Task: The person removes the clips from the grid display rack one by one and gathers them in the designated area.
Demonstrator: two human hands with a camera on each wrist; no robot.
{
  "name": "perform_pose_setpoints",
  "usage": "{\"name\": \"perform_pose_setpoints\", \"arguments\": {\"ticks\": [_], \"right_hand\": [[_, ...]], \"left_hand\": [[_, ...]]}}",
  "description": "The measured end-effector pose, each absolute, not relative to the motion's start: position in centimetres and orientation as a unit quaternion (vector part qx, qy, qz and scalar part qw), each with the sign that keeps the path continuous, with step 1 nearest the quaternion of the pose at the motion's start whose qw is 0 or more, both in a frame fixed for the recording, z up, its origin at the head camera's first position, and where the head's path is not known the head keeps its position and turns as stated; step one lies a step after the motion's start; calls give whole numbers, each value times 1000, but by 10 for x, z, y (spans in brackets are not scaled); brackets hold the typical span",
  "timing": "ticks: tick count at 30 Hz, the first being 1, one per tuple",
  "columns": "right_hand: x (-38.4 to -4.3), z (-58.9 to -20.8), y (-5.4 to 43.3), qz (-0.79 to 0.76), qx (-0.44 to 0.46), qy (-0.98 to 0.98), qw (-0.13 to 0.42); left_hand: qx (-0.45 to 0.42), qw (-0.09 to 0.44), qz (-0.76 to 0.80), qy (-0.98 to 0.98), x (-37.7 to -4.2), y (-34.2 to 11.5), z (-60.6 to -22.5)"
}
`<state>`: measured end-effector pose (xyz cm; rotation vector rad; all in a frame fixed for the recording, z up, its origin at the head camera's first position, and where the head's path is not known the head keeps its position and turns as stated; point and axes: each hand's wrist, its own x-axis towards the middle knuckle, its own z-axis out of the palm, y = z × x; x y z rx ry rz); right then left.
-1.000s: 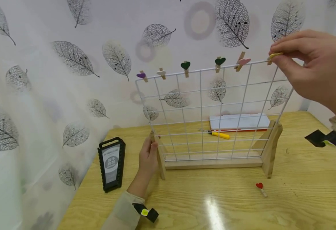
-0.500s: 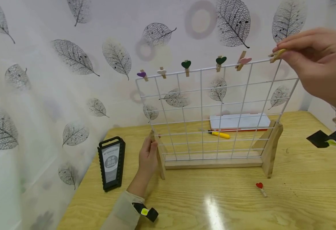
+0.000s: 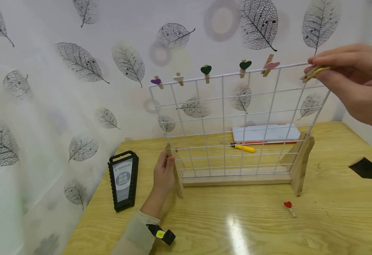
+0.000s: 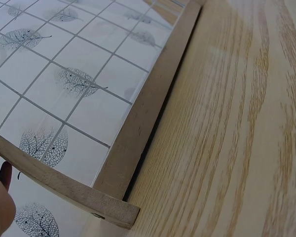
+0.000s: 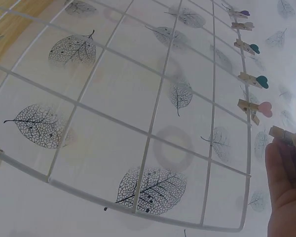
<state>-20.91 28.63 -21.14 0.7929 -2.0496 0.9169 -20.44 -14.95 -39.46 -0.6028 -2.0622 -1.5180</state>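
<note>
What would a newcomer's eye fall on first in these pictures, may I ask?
Probably the row of heart clips along the top of the white wire grid, then the right hand pinching a yellow clip near its upper right corner. The lone red heart clip on the table, in front of the wooden stand, also stands out.

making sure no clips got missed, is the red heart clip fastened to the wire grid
No, the red heart clip lies loose on the table, in front of the wire grid.
</note>
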Motion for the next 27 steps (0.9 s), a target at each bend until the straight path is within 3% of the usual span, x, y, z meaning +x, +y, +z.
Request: {"name": "perform_pose_setpoints", "arguments": {"ticks": [4,14,19,27], "right_hand": [[-208,-232,297,411,332,-785,322],[-150,-259,256,442,284,-820,227],[-148,-291,254,408,308,-837,195],[-152,-352,252,466,347,-811,72]], "left_hand": [[-222,250,-559,-758,-205,-149,-394],[-221,249,-558,-760,-205,-149,-394],[-211,246,-560,-763,-204,-149,-394],[-211,239,-568,-759,-204,-148,-395]]}}
